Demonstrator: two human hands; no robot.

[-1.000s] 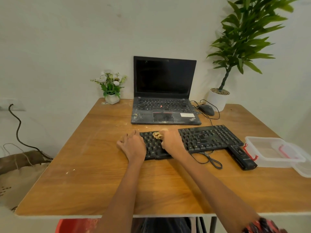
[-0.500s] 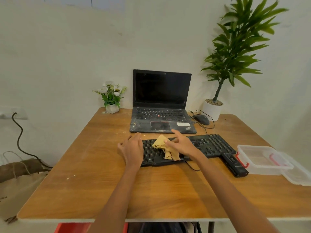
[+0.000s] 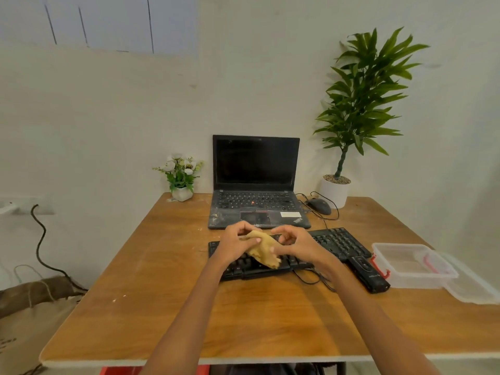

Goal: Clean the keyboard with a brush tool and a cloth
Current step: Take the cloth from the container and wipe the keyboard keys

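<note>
A black keyboard (image 3: pixel 335 243) lies across the middle of the wooden table (image 3: pixel 162 307); its cable loops at the front. Above the keyboard's left half hangs a crumpled yellow cloth (image 3: pixel 263 251), lifted off the keys. My left hand (image 3: pixel 234 246) grips the cloth's left side, thumb on top. My right hand (image 3: pixel 296 243) pinches its right side with curled fingers. A black brush tool (image 3: pixel 368 274) lies on the table just right of the keyboard's front corner, touched by neither hand.
A dusty open laptop (image 3: pixel 257 207) stands behind the keyboard, with a mouse (image 3: pixel 319 206) and its cable at its right. A small flower pot (image 3: pixel 181 193) and a tall potted plant (image 3: pixel 335 190) stand at the back. A clear plastic box (image 3: pixel 411 277) with a lid sits at right.
The cloth has come up off the keys. My left hand has left the keyboard's left end and taken hold of the cloth, which both hands now hold in the air. The view tilted upward.
</note>
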